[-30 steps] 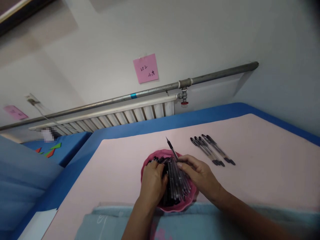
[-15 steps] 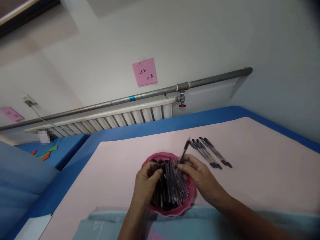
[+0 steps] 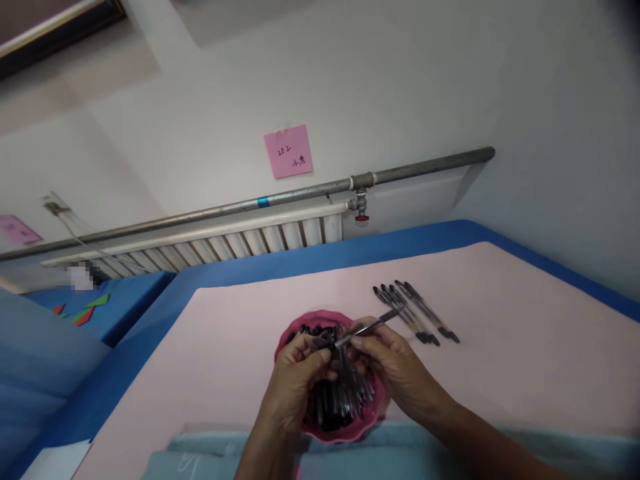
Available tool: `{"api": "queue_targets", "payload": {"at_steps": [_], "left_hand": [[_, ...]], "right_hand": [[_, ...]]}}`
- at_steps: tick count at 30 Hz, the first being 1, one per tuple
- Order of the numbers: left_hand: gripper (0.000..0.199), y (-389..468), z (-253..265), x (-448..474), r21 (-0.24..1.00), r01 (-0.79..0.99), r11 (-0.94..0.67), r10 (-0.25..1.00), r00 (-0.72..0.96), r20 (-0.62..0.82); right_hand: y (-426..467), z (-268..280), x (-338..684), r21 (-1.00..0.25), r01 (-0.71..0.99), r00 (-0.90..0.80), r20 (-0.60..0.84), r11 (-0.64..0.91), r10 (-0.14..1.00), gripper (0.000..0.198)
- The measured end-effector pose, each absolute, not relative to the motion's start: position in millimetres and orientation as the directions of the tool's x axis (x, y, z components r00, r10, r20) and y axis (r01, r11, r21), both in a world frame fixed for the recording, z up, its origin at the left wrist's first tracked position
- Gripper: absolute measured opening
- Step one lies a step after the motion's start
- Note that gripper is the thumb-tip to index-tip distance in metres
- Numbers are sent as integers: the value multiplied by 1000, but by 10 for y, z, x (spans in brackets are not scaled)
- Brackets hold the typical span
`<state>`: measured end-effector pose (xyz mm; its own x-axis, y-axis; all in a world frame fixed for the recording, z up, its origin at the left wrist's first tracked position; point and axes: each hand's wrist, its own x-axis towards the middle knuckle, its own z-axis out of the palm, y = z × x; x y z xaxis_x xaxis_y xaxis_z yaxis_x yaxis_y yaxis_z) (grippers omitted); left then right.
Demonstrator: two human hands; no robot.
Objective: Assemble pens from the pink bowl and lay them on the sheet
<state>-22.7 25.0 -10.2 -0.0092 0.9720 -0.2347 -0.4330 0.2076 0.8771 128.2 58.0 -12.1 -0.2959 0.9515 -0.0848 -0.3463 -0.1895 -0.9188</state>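
My right hand [image 3: 393, 360] pinches a clear-barrelled pen [image 3: 367, 328] with a dark grip, its grip end pointing up and to the right. The clear end of that pen meets the fingertips of my left hand [image 3: 297, 373]. Between the left thumb and fingers is a small black piece, which looks like a pen cap [image 3: 321, 343]; the fingers partly hide it. Both hands are over a pink scalloped basket [image 3: 345, 437] filled with clear pen barrels [image 3: 353, 393] and black pen parts.
Several capped pens [image 3: 425, 303] lie side by side on the pink table cover [image 3: 500, 347], right of the basket. The blue table edge [image 3: 430, 235] runs along the wall, below a radiator [image 3: 270, 240] and a pipe [image 3: 430, 167]. Light blue cloth [image 3: 210, 453] lies along the near edge.
My right hand has tilted the pen from steep to nearly flat, bringing its clear end over to the left fingertips. The black piece stays in my left hand.
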Motion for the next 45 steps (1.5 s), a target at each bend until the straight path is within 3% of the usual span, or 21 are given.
{"api": "queue_targets", "payload": {"at_steps": [5, 12, 20, 25, 30, 45], "left_hand": [[20, 254, -109, -247, 888, -411, 208, 974, 0, -228], [19, 243, -96, -263, 880, -419, 224, 974, 59, -220], [21, 252, -143, -219, 887, -398, 234, 970, 28, -243], [23, 255, -111, -208, 874, -416, 252, 964, 34, -262], [25, 249, -114, -205, 881, -406, 242, 968, 39, -248], [26, 250, -116, -230, 883, -403, 242, 966, 13, -258]], "right_hand": [[549, -50, 1293, -951, -287, -283, -32, -117, 959, 14], [555, -70, 1290, -957, -236, -294, -95, -169, 951, 17], [526, -94, 1254, -973, -204, -185, -66, -104, 980, 21], [534, -74, 1280, -962, -226, -232, -101, -155, 967, 23], [540, -79, 1280, -980, -169, -204, -67, -103, 977, 21], [557, -83, 1278, -929, -297, -263, -142, -220, 954, 21]]}}
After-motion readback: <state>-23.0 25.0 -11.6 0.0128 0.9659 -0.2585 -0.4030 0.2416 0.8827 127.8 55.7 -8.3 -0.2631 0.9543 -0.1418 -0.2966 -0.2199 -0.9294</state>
